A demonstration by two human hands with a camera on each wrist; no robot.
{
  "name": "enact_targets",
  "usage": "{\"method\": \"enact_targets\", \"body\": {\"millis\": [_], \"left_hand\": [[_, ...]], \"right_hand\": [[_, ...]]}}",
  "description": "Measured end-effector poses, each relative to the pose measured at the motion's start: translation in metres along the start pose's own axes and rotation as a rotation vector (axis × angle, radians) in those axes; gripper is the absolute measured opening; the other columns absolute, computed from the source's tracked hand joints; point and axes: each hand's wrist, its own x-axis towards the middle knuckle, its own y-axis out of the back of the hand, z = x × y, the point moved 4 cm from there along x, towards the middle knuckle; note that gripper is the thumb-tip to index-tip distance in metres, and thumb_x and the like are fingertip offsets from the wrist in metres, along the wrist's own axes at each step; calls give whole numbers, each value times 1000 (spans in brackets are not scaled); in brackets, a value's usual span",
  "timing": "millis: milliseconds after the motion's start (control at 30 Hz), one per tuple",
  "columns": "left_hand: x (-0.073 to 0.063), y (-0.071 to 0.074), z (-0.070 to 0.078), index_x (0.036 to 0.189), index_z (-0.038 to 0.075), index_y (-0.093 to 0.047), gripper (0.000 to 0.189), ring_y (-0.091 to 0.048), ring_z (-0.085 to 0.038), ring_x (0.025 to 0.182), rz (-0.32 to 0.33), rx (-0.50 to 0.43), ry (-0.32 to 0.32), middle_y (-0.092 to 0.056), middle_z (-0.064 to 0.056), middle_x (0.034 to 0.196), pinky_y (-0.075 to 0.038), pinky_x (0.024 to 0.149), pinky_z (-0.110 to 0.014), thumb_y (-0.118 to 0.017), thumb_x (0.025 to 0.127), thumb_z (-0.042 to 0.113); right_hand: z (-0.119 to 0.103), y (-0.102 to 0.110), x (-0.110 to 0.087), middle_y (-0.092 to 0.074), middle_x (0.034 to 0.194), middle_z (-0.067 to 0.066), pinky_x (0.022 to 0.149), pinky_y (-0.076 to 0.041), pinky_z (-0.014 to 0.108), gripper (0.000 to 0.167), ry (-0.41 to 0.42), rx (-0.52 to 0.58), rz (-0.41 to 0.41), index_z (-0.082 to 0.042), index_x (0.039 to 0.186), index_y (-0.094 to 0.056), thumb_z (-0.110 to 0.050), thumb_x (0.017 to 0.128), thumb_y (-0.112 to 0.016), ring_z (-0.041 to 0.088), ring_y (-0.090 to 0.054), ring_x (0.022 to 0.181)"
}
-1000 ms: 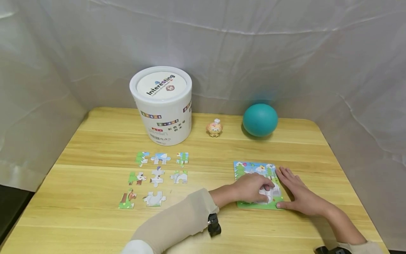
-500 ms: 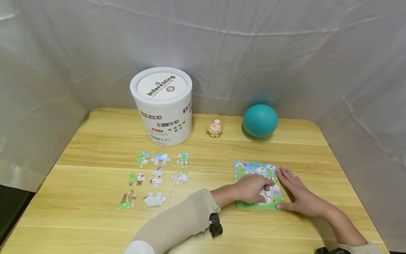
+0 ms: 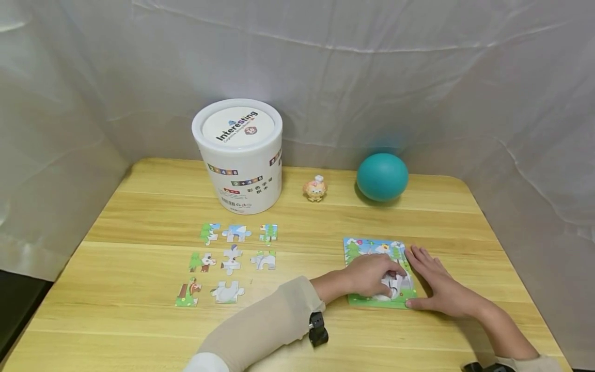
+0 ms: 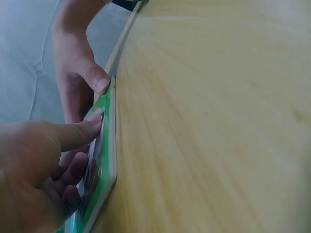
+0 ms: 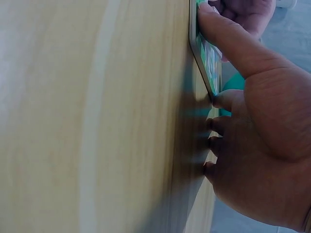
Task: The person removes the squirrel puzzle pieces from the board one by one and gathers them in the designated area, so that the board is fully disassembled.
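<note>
In the head view a square puzzle board [image 3: 381,302] with a green border and a picture of trees lies flat on the table at the right. My left hand [image 3: 372,274] reaches over it, fingers curled and thumb bent, at a white-and-grey puzzle piece [image 3: 394,284] in its lower right part. In the left wrist view the left thumb [image 4: 80,133] touches that piece's edge. My right hand [image 3: 439,284] lies along the board's right side, fingers extended. Its thumb [image 5: 228,36] rests on the lower right corner, and its fingertips touch the table. Part of the board is hidden under my left hand.
Several loose puzzle pieces [image 3: 228,292] lie in rows at the left. A white lidded bucket [image 3: 241,181], a small chick figurine [image 3: 315,190] and a teal ball [image 3: 382,176] stand along the back. Grey cloth [image 3: 325,77] hangs behind the wooden table.
Both hands stay at nearly the same places. The left thumb and fingers shift slightly at the white-and-grey piece, where a dark line now shows along its edge. The loose pieces stay put.
</note>
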Motion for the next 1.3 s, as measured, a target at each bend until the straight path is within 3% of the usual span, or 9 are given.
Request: {"method": "enact_targets", "body": {"millis": [167, 267, 467, 600, 700, 833, 933, 1133, 1300], "left_hand": [[2, 1, 0, 135, 27, -67, 42, -53, 8, 85, 14, -52, -1, -62, 20, 98, -40, 72, -10, -76, 94, 28], [2, 2, 1, 133, 27, -68, 39, -51, 7, 80, 17, -51, -1, -60, 20, 93, -39, 69, -10, -75, 95, 28], [3, 3, -2, 134, 25, -67, 39, -52, 6, 81, 27, -65, 9, -61, 18, 94, -40, 69, -10, -73, 96, 29], [2, 5, -6, 137, 20, -65, 40, -54, 6, 85, 30, -121, 3, -64, 15, 101, -41, 73, -9, -70, 98, 28], [-2, 10, -9, 139, 15, -62, 41, -56, 4, 77, 24, -186, -22, -65, 12, 102, -42, 73, -8, -68, 99, 24], [-16, 24, -13, 142, 11, -59, 43, -61, -6, 59, 3, -316, -26, -61, 9, 96, -51, 60, -14, -67, 100, 19], [-31, 37, -17, 142, 7, -58, 43, -66, -11, 59, -4, -408, -32, -62, 6, 94, -55, 58, -19, -67, 100, 13], [-66, 66, -31, 132, 6, -66, 39, -57, -1, 80, 53, -349, -83, -61, 7, 97, -48, 76, -13, -74, 94, 11], [-99, 82, -48, 132, 3, -66, 42, -57, -3, 86, 67, -385, -72, -64, 7, 97, -50, 80, -17, -75, 92, 8]], "right_hand": [[2, 0, -1, -2, 164, 34, 117, 14, 64, 106, 0, 6, -3, -1, 162, -12, -32, 88, -81, 54, 8, 149], [2, -1, -1, -3, 164, 34, 117, 15, 61, 105, 6, 1, 0, -2, 162, -12, -32, 88, -81, 53, 8, 150], [0, 0, -1, -3, 164, 34, 117, 14, 62, 105, 8, -4, 3, -2, 162, -13, -32, 89, -80, 53, 7, 150], [1, -1, -1, -3, 164, 34, 118, 15, 59, 105, 4, -3, 5, -2, 162, -13, -33, 88, -80, 51, 8, 151], [2, -2, -1, -2, 164, 33, 119, 17, 53, 106, -9, -3, 1, -4, 163, -11, -35, 88, -80, 49, 9, 151], [4, -2, -1, -1, 164, 33, 118, 16, 57, 107, -26, 2, -8, -4, 163, -10, -35, 88, -80, 50, 10, 151], [4, -1, 0, 0, 164, 33, 117, 14, 63, 108, -35, 0, -13, -3, 163, -10, -36, 88, -80, 52, 9, 150], [4, -1, 0, -2, 165, 32, 119, 15, 57, 109, -51, -13, -16, -3, 163, -11, -38, 87, -81, 51, 8, 151], [2, 0, 0, -2, 165, 32, 120, 15, 54, 109, -51, -19, -15, -3, 163, -11, -40, 87, -80, 50, 7, 151]]}}
